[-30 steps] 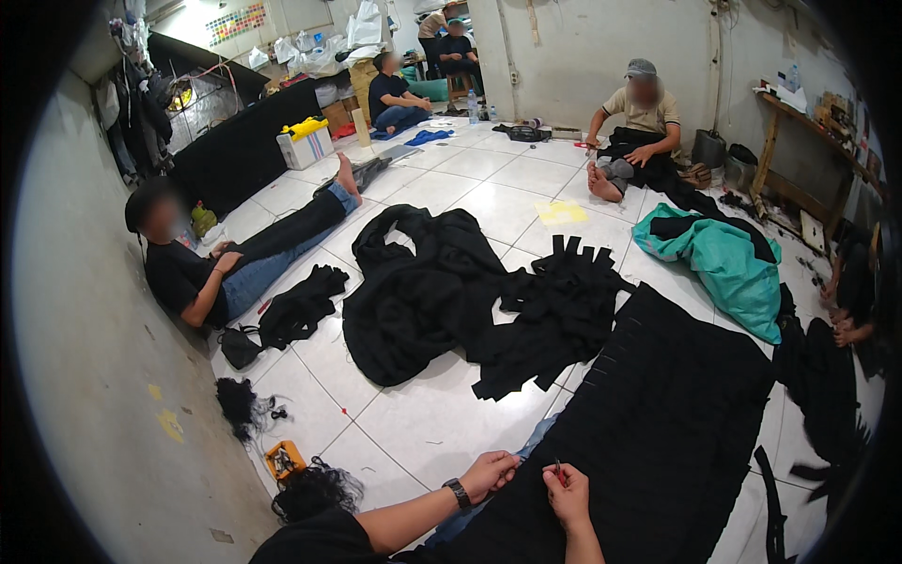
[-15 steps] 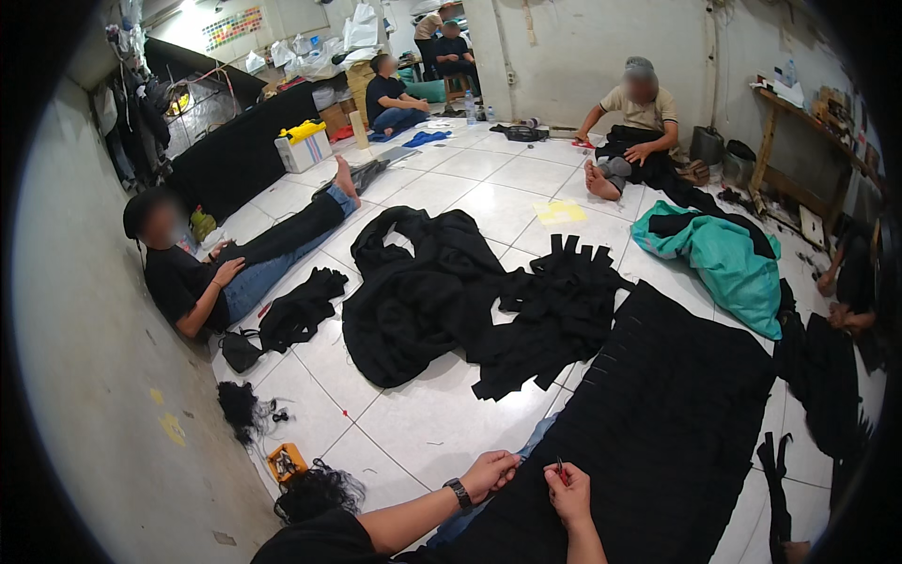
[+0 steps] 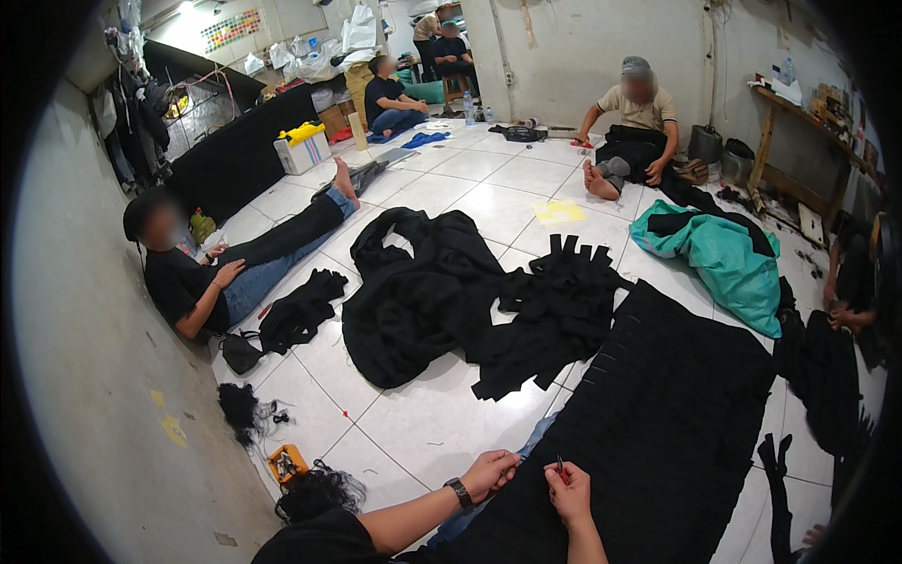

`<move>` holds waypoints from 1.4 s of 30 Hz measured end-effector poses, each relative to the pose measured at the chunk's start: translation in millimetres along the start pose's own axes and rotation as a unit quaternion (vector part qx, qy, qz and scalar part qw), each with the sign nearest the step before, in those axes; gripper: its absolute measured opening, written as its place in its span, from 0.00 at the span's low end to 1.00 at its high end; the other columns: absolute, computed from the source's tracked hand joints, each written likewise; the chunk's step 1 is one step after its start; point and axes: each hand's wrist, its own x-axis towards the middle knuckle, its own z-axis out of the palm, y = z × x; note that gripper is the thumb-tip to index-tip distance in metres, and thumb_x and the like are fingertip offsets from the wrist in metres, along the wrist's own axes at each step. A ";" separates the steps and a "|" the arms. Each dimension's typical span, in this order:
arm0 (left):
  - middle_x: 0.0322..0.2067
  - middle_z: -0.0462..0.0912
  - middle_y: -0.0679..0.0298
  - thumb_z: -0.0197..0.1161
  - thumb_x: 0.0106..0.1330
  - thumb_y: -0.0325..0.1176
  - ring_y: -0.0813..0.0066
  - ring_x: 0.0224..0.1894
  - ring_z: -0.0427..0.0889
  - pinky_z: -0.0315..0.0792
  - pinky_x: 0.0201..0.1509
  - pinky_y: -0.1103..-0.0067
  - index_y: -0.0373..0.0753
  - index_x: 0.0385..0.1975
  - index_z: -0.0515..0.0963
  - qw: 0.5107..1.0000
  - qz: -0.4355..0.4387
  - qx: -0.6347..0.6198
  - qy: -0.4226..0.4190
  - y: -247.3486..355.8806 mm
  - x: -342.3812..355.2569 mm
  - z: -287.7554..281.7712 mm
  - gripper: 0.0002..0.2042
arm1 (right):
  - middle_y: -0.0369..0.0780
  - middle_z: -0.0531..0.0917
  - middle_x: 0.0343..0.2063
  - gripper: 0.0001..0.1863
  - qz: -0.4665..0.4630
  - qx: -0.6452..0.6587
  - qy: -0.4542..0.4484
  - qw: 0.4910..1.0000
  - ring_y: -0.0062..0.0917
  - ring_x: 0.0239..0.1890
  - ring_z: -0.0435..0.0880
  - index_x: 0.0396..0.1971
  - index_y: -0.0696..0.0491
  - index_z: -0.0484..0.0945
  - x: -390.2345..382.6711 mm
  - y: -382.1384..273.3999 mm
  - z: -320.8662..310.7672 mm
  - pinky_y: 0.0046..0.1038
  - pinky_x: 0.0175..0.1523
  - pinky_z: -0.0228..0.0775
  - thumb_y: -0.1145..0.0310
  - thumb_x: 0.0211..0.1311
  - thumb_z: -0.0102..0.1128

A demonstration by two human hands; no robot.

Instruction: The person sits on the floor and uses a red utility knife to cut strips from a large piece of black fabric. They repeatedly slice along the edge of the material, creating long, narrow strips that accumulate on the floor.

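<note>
A wide black cloth (image 3: 658, 404) lies over my legs and the floor, with short pale thread marks along its left side. My left hand (image 3: 490, 476), a dark watch on its wrist, is closed in a pinch at the cloth's left edge. What sits between those fingertips is too small to make out. Close by on the right, my right hand (image 3: 569, 493) grips a small red-handled tool (image 3: 562, 470) with a dark pointed tip, over the cloth. It looks like thread snips, though the fingers cover most of it. Blue denim (image 3: 540, 434) shows beneath the cloth's edge.
Beyond the cloth lie a heap of black fabric (image 3: 413, 301) and a pile of black strips (image 3: 554, 320). A green sack (image 3: 705, 249) stands right. An orange box (image 3: 287, 463) and black thread tangles (image 3: 319, 493) lie left. Several people sit around the tiled floor.
My hands and the cloth stay put. The seated person at the back right has moved a hand outward and lower; the person at left has lifted one hand slightly. Fingers show at the lower right edge.
</note>
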 end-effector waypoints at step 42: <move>0.20 0.74 0.75 0.57 0.73 0.41 0.89 0.15 0.64 0.52 0.17 0.87 0.44 0.31 0.75 1.000 -0.001 -0.003 -0.002 0.9 1.2 -0.1 0.10 | 0.29 0.74 0.15 0.04 0.009 0.014 0.001 1.000 0.10 0.15 0.68 0.33 0.58 0.82 -0.4 -3.9 0.6 0.16 0.20 0.57 0.74 0.64 0.63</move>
